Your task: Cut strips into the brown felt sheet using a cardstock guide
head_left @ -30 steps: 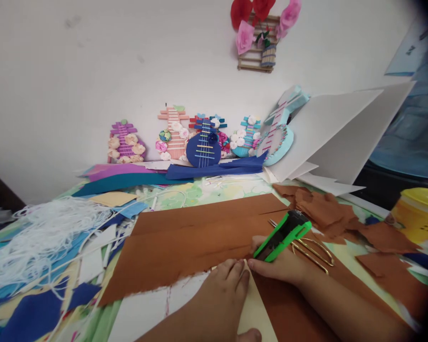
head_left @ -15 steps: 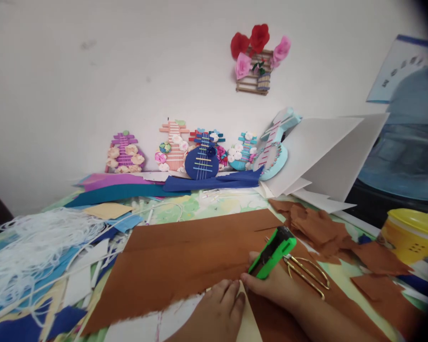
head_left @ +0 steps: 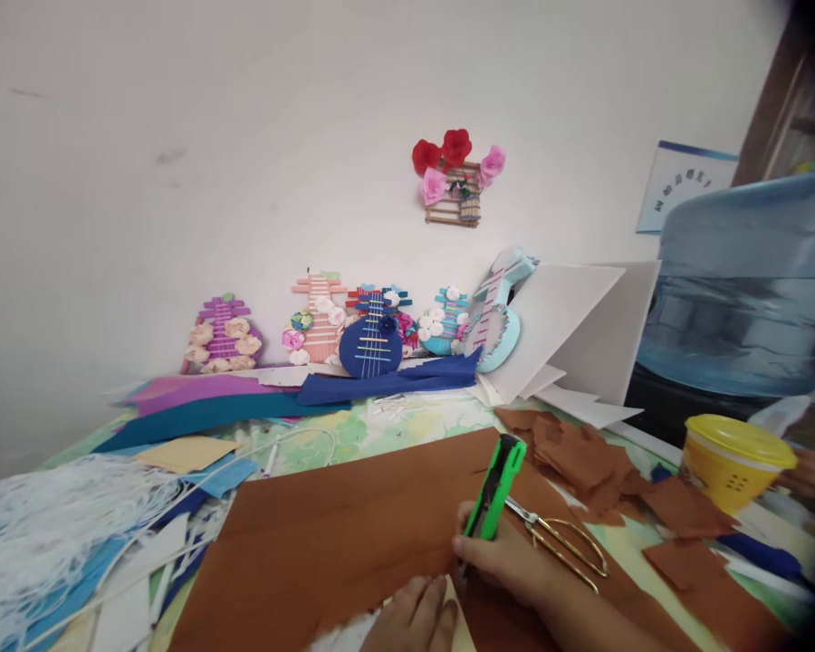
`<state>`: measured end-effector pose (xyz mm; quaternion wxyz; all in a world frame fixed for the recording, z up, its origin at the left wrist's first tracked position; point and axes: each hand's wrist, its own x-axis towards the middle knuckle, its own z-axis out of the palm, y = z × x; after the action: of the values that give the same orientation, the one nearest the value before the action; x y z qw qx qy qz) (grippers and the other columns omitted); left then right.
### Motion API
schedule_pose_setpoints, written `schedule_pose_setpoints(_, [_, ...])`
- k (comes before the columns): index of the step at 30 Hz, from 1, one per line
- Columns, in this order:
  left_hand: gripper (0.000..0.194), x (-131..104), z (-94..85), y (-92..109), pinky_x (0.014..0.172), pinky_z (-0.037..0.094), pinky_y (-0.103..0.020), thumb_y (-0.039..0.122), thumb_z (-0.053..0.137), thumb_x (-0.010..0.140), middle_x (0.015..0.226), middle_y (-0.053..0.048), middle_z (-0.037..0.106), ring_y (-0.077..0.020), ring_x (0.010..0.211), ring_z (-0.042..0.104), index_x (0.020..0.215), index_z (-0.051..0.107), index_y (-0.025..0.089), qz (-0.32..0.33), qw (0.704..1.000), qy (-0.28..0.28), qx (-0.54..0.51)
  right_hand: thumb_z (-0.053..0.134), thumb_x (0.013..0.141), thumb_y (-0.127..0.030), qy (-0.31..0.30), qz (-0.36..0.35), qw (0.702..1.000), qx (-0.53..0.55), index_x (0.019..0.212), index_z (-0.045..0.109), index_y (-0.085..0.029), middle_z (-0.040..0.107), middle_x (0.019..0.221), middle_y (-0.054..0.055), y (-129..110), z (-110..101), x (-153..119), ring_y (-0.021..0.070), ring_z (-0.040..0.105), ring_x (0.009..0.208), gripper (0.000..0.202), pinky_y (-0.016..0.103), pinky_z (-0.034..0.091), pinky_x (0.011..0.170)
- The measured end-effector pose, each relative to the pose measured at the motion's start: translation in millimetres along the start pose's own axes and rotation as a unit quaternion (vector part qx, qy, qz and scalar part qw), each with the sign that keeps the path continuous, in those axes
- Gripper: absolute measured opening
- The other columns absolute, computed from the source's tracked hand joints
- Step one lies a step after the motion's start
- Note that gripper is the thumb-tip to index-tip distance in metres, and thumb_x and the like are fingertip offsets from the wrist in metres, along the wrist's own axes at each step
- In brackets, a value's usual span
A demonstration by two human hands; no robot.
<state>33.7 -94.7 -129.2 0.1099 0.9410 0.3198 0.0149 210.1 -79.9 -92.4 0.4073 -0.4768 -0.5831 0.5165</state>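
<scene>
A large brown sheet that looks like felt or paper lies in front of me. At the bottom, my left hand presses down with its fingers lying flat, partly cut off by the frame. Under those fingers shows a cream-coloured board with a pale straight edge. My right hand is closed around a green and black utility knife, held steeply with its lower end at the brown material beside the board's edge. Gold-handled scissors lie on the brown sheet, just behind my right hand.
Brown scraps and a yellow tub are at the right, with a big water bottle behind. White cord is heaped at the left. Decorated paper lutes and white boards lean against the wall.
The view has tilted upward and shifted right. The utility knife stands more upright now, its lower end against the brown material. My left hand still presses on the board.
</scene>
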Motion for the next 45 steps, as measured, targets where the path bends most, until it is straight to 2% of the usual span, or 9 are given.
schedule_pose_setpoints(4, [0.051, -13.9, -30.7, 21.5, 0.098, 0.024, -0.041, 0.036, 0.029, 0.088, 0.134, -0.015, 0.026, -0.0309, 0.121, 0.026, 0.13, 0.032, 0.008, -0.01, 0.999, -0.03, -0.01, 0.057, 0.061, -0.044, 0.037, 0.02, 0.996, 0.073, 0.068, 0.035, -0.022, 0.035, 0.045, -0.011, -4.6, -0.6, -0.8, 0.0038, 0.027, 0.031, 0.032, 0.017, 0.017, 0.031])
schedule_pose_setpoints(6, [0.071, -20.8, -45.4, 31.1, 0.1, 0.019, -0.043, 0.048, 0.043, 0.078, 0.136, -0.017, 0.018, -0.0333, 0.123, 0.019, 0.131, 0.026, 0.005, -0.01, 0.998, -0.06, -0.018, 0.055, 0.063, -0.04, 0.06, 0.026, 0.997, 0.048, 0.068, 0.037, -0.021, 0.039, 0.045, -0.01, -11.7, -1.6, -8.6, 0.0051, 0.034, 0.032, 0.027, 0.016, 0.023, 0.031])
schedule_pose_setpoints(9, [0.075, -27.1, -57.2, 38.9, 0.099, 0.017, -0.044, 0.046, 0.047, 0.073, 0.137, -0.015, 0.013, -0.0327, 0.124, 0.014, 0.132, 0.024, 0.006, -0.029, 0.996, -0.085, -0.027, 0.055, 0.065, -0.033, 0.079, 0.035, 0.996, -0.037, 0.067, 0.04, -0.02, 0.043, 0.046, -0.009, -20.4, -0.5, -24.6, 0.006, 0.038, 0.035, 0.02, 0.016, 0.029, 0.032])
schedule_pose_setpoints(15, [0.074, -30.0, -50.1, 36.3, 0.101, 0.015, -0.042, 0.045, 0.045, 0.073, 0.138, -0.012, 0.014, -0.0304, 0.125, 0.014, 0.133, 0.021, 0.007, -0.015, 0.998, -0.048, -0.024, 0.053, 0.068, -0.029, 0.149, -0.023, 0.982, -0.111, 0.064, 0.039, -0.02, 0.041, 0.046, -0.008, -10.6, 13.7, -34.9, 0.0075, 0.039, 0.041, 0.016, 0.02, 0.032, 0.039])
schedule_pose_setpoints(21, [0.071, -32.9, -48.0, 37.1, 0.101, 0.014, -0.041, 0.045, 0.043, 0.075, 0.138, -0.011, 0.016, -0.0284, 0.125, 0.015, 0.133, 0.023, 0.009, -0.017, 0.999, -0.029, -0.027, 0.053, 0.069, -0.03, 0.156, -0.076, 0.976, -0.135, 0.063, 0.041, -0.02, 0.05, 0.056, -0.004, -0.8, 15.8, -32.8, 0.0121, 0.05, 0.055, 0.017, 0.024, 0.039, 0.053])
schedule_pose_setpoints(26, [0.071, -31.1, -50.8, 39.5, 0.101, 0.015, -0.04, 0.042, 0.044, 0.074, 0.137, -0.013, 0.019, -0.0291, 0.125, 0.017, 0.132, 0.025, 0.006, -0.011, 0.999, -0.035, -0.013, 0.054, 0.068, -0.03, 0.162, -0.098, 0.968, -0.165, 0.062, 0.041, -0.02, 0.048, 0.056, -0.004, -0.9, 15.8, -35.2, 0.0127, 0.049, 0.055, 0.017, 0.024, 0.038, 0.053])
schedule_pose_setpoints(37, [0.071, -31.6, -51.3, 37.9, 0.101, 0.015, -0.039, 0.047, 0.043, 0.075, 0.136, -0.014, 0.023, -0.0292, 0.124, 0.019, 0.131, 0.027, 0.006, -0.006, 1.0, -0.017, -0.025, 0.052, 0.068, -0.029, 0.121, -0.1, 0.952, -0.261, 0.064, 0.034, -0.022, 0.039, 0.057, -0.005, 1.2, 20.6, -39.8, 0.0119, 0.042, 0.054, 0.02, 0.023, 0.033, 0.051])
schedule_pose_setpoints(40, [0.072, -31.9, -50.4, 37.9, 0.101, 0.015, -0.04, 0.048, 0.043, 0.075, 0.136, -0.014, 0.023, -0.0294, 0.124, 0.019, 0.131, 0.027, 0.006, -0.006, 1.0, -0.008, -0.027, 0.053, 0.068, -0.031, 0.112, -0.1, 0.957, -0.249, 0.063, 0.033, -0.022, 0.038, 0.056, -0.005, 2.7, 19.1, -39.1, 0.012, 0.042, 0.053, 0.023, 0.023, 0.032, 0.049])
schedule_pose_setpoints(45, [0.071, -31.8, -46.6, 35.8, 0.102, 0.013, -0.039, 0.05, 0.04, 0.077, 0.137, -0.012, 0.021, -0.0279, 0.125, 0.017, 0.132, 0.025, 0.008, 0.0, 0.999, -0.01, -0.037, 0.055, 0.068, -0.036, 0.145, -0.102, 0.965, -0.193, 0.061, 0.033, -0.021, 0.037, 0.057, -0.005, -1.2, 13.2, -39.1, 0.0118, 0.041, 0.055, 0.028, 0.024, 0.033, 0.052])
